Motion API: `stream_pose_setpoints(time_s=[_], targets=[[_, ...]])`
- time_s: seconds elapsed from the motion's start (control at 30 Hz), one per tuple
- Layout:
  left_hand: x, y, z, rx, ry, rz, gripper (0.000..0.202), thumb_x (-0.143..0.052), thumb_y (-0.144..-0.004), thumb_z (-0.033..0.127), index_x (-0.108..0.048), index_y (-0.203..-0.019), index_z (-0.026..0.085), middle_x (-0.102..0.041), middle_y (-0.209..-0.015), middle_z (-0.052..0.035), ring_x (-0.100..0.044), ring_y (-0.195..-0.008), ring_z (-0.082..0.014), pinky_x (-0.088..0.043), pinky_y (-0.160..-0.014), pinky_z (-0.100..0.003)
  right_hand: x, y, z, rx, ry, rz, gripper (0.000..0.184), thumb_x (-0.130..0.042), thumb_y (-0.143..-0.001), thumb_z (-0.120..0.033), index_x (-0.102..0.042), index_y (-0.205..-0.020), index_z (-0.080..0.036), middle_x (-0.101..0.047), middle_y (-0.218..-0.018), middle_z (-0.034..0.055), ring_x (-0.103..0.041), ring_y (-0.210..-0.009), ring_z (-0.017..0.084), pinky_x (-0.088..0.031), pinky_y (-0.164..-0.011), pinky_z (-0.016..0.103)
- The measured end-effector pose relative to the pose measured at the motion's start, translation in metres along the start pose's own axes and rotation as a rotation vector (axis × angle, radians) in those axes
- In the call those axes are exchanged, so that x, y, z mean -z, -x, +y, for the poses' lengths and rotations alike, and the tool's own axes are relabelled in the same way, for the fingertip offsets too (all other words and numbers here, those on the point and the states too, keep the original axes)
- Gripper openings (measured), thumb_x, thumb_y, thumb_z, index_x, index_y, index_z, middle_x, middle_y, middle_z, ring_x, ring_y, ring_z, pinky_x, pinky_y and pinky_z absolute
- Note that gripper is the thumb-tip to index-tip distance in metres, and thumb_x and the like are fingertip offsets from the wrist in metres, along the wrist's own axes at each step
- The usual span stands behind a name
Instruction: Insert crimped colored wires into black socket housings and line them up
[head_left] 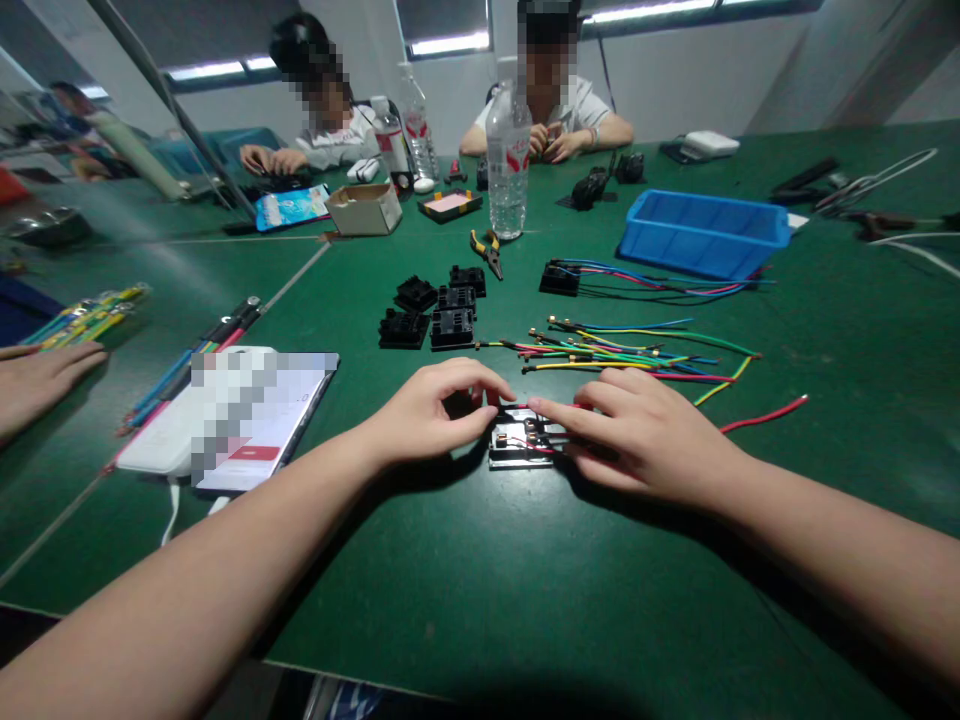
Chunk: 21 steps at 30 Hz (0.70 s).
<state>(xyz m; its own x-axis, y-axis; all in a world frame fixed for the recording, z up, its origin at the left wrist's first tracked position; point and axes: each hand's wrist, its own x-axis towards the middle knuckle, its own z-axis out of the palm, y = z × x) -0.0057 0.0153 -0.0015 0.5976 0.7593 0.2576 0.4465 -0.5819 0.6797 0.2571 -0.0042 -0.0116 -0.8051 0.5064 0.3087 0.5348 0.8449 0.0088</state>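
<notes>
A small black plastic housing (521, 452) with metal parts lies on the table between my hands. My left hand (442, 408) bends its thumb and index finger in a pinch at the housing's upper left corner. My right hand (637, 430) lies over the housing's right side, index fingertip at its top edge, the other fingers bent around a red wire. That red wire (765, 414) comes out beyond my right hand, its far end free on the table. The palm of my right hand hides part of the wire.
Behind my hands lie loose coloured wires (622, 355), several black housings (454, 325), a wired housing (560, 277) and pliers (489, 254). A bottle (508, 170) and a blue bin (697, 235) stand farther back. Left are a phone (300, 415), a power bank (169, 430) and another person's hand (52, 380).
</notes>
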Motion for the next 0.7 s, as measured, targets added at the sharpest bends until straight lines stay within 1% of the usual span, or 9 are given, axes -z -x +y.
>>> stream_pose_setpoints(time_s=[0.17, 0.4, 0.7], targets=[[-0.0006, 0.0001, -0.0023, -0.023, 0.004, 0.011, 0.017, -0.06, -0.081, 0.017, -0.069, -0.095, 0.014, -0.069, -0.087, -0.0051, -0.061, -0.077, -0.0143, -0.05, -0.072, -0.027, 0.0004, 0.0002, 0.0014, -0.006, -0.017, 0.006, 0.048, -0.048, -0.093, -0.032, -0.05, -0.14, -0.023, -0.06, -0.087, 0.0069, -0.047, -0.08, 0.021, -0.036, -0.073, 0.034], [-0.0012, -0.0002, -0.0004, -0.069, -0.02, 0.041, 0.013, -0.061, -0.081, 0.016, -0.069, -0.091, 0.012, -0.069, -0.084, -0.0047, -0.06, -0.074, -0.0124, -0.049, -0.069, -0.024, 0.0016, 0.0001, 0.0035, 0.011, -0.035, 0.03, 0.045, -0.047, -0.094, -0.029, -0.052, -0.137, -0.022, -0.061, -0.086, 0.0063, -0.047, -0.078, 0.021, -0.035, -0.071, 0.034], [-0.0013, -0.0004, -0.0028, -0.094, -0.005, 0.015, 0.014, -0.061, -0.082, 0.016, -0.069, -0.093, 0.015, -0.07, -0.087, -0.0046, -0.06, -0.077, -0.0128, -0.05, -0.071, -0.025, 0.0006, 0.0011, 0.0056, 0.027, -0.027, 0.043, 0.044, -0.049, -0.094, -0.03, -0.052, -0.137, -0.023, -0.061, -0.085, 0.0067, -0.047, -0.077, 0.021, -0.035, -0.07, 0.034]])
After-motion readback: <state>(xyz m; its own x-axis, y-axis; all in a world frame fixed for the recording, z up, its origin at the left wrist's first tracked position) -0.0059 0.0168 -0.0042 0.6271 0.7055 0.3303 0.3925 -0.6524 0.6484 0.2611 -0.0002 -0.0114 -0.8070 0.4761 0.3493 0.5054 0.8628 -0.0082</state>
